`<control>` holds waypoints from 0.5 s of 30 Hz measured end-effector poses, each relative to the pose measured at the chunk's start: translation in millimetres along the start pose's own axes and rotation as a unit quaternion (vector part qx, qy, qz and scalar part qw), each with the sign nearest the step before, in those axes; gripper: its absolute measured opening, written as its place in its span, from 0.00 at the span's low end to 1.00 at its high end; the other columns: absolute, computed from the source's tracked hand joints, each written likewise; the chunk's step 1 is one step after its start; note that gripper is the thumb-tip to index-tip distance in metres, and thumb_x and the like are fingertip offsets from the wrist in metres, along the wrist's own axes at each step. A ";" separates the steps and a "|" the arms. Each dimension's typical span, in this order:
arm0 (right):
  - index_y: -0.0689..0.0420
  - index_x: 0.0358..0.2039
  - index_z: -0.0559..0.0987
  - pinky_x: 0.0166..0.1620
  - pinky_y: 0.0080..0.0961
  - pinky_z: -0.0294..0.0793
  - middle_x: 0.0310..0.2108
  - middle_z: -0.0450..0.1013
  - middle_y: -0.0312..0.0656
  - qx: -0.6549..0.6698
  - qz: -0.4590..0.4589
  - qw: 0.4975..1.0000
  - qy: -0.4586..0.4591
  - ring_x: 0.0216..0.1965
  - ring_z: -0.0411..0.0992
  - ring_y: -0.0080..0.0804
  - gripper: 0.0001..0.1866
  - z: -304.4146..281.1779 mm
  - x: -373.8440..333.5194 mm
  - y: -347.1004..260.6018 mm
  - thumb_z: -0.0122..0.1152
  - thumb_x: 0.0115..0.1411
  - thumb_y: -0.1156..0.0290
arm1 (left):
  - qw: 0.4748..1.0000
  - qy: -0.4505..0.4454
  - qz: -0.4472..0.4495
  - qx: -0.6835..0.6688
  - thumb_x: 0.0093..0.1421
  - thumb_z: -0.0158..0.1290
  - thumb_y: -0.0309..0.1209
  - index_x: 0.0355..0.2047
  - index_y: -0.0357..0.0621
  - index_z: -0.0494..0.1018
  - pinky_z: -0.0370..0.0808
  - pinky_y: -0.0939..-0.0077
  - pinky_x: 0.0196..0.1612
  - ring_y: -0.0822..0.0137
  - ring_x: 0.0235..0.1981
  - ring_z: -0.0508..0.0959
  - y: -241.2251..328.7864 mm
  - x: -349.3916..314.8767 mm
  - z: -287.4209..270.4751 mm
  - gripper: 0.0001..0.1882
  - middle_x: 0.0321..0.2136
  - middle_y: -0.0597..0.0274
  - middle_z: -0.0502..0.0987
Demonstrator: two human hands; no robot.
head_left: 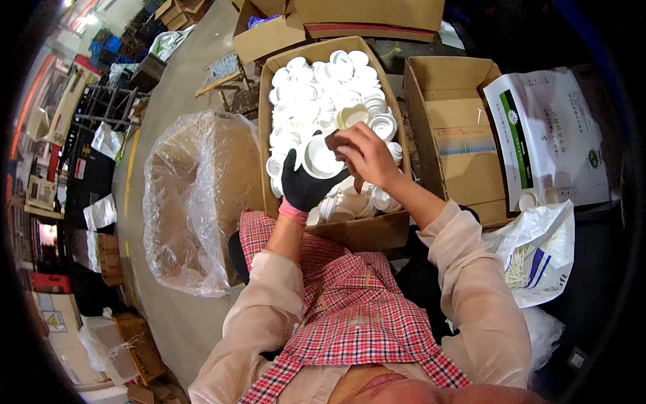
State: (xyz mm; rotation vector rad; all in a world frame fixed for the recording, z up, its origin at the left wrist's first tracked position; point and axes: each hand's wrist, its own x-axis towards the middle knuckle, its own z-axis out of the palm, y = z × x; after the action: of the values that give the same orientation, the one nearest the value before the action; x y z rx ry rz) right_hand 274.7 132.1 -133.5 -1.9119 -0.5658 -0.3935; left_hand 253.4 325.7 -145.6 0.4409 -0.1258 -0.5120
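Cataloguing remotely, I listed: one white cap [319, 160] above the carton [367, 233], held by the left hand [305, 185], fingers bent partway around it; right hand [367, 156], fingers curled, grip unclear; many loose caps [299, 94] left, finished count indeterminable.

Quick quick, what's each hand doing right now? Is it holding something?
Left hand, gloved: holding a white lid.
Right hand, bare: fingers bent by the lid's right side; whether it grips anything, I can't tell.
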 end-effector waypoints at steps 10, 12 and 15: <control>0.57 0.34 0.75 0.37 0.36 0.72 0.32 0.66 0.44 -0.063 -0.168 0.983 -0.028 0.37 0.70 0.44 0.09 36.6 -18.0 -34.0 0.61 0.50 0.75 | 0.983 -0.083 -0.009 -0.166 0.64 0.43 0.59 0.44 0.42 0.74 0.73 0.63 0.48 0.59 0.40 0.76 -22.6 9.7 -29.5 0.30 0.36 0.56 0.77; 0.56 0.34 0.75 0.35 0.34 0.73 0.31 0.65 0.43 -0.083 -0.207 0.975 -0.021 0.36 0.70 0.41 0.09 35.1 -15.9 -35.6 0.59 0.50 0.75 | 0.966 -0.084 0.148 -0.193 0.66 0.45 0.51 0.46 0.40 0.69 0.73 0.67 0.46 0.61 0.40 0.75 -47.8 19.9 -29.7 0.25 0.38 0.57 0.75; 0.57 0.33 0.77 0.34 0.36 0.72 0.30 0.66 0.42 -0.104 -0.156 0.982 0.010 0.34 0.70 0.42 0.11 35.4 -6.3 -32.2 0.62 0.47 0.79 | 0.940 0.019 0.321 -0.117 0.69 0.42 0.44 0.52 0.38 0.64 0.71 0.68 0.50 0.64 0.42 0.73 -102.9 39.1 -38.9 0.22 0.41 0.59 0.72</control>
State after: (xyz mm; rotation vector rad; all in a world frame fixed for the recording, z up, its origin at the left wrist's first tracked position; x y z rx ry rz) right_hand 252.2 174.2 -126.0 -2.0179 -0.8429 -0.6944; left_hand 250.2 240.6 -225.3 0.1561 -0.1602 0.1271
